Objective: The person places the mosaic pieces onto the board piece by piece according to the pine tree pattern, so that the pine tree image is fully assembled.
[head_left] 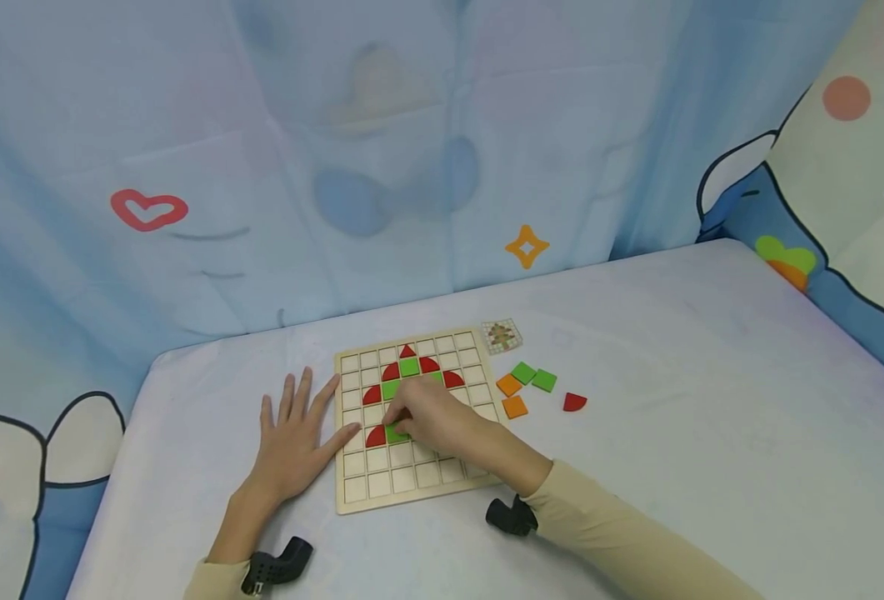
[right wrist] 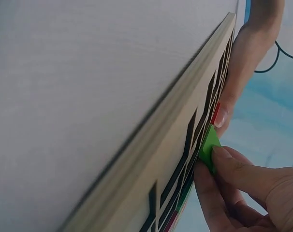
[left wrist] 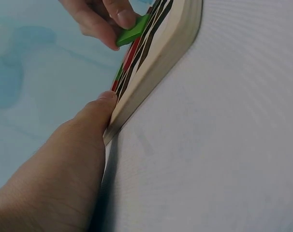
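A wooden grid board (head_left: 382, 486) lies on the table, with red quarter-round tiles (head_left: 372, 395), a red triangle (head_left: 407, 352) and green square tiles (head_left: 409, 367) set in its cells. My right hand (head_left: 437, 417) pinches a green square tile (right wrist: 209, 149) between thumb and fingers, beside a red tile (head_left: 376, 437) in a lower row. That tile is tilted against the board in the right wrist view. My left hand (head_left: 290, 446) lies with fingers spread at the board's left edge, its thumb touching the rim. The right hand covers some middle cells.
Right of the board lie two green squares (head_left: 544, 381), two orange squares (head_left: 515, 407) and a red quarter-round (head_left: 574, 402). A small pattern card (head_left: 501, 335) sits by the board's upper right corner. A printed curtain (head_left: 299, 167) hangs behind the table.
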The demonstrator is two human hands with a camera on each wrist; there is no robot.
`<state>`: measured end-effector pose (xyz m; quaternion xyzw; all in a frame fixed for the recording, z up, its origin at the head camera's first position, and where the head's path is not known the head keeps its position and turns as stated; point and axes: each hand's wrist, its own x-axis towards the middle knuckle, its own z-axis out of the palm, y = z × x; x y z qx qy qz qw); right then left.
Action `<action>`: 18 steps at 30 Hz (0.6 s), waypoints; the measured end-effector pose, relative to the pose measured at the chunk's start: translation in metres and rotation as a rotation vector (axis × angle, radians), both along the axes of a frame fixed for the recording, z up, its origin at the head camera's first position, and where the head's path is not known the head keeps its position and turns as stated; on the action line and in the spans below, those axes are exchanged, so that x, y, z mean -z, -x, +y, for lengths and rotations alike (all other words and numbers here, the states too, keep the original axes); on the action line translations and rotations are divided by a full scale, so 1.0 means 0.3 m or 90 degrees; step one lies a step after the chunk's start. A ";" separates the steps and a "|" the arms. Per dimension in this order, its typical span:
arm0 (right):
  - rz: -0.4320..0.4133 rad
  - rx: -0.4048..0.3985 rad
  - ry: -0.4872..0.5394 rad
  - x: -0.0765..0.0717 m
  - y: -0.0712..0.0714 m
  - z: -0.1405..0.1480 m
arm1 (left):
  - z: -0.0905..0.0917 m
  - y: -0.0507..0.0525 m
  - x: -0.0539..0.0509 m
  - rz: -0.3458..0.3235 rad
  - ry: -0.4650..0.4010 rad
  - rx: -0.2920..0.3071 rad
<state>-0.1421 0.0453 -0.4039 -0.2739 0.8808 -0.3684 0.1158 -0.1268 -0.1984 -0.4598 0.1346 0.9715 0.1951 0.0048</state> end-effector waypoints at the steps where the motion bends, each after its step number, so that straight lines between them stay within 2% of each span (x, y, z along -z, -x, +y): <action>1: 0.005 -0.001 -0.004 0.000 -0.001 -0.001 | 0.000 0.000 0.000 0.000 -0.001 0.000; 18: 0.097 -0.027 -0.082 -0.005 -0.013 -0.014 | 0.003 -0.003 -0.005 0.004 0.002 0.001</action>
